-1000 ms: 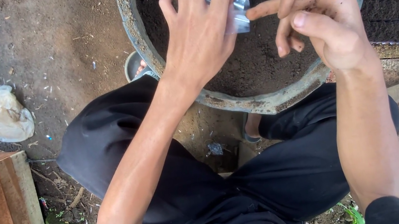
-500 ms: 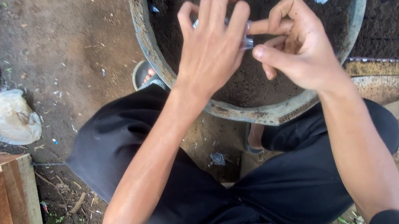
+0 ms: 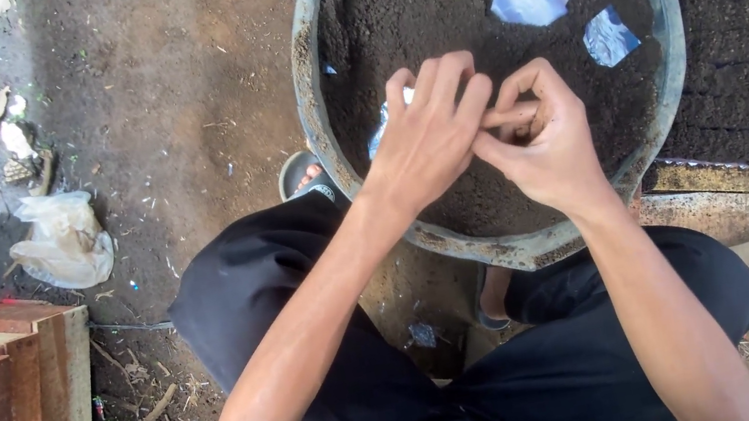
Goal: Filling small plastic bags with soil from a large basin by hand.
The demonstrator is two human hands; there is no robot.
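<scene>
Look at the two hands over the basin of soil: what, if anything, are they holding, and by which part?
The left hand holds a small clear plastic bag by one end, its other end poking out beside the fingers. The right hand pinches at the same spot; its exact grip is hidden.

1. The person wears loose black trousers [image 3: 320,372], plain and without markings.
2. Both forearms are bare; no sleeves reach them.
3. The left hand [image 3: 428,135] and right hand [image 3: 540,137] carry no gloves, rings or watch.
4. A dark sandal [image 3: 306,173] covers one foot, toes showing.
</scene>
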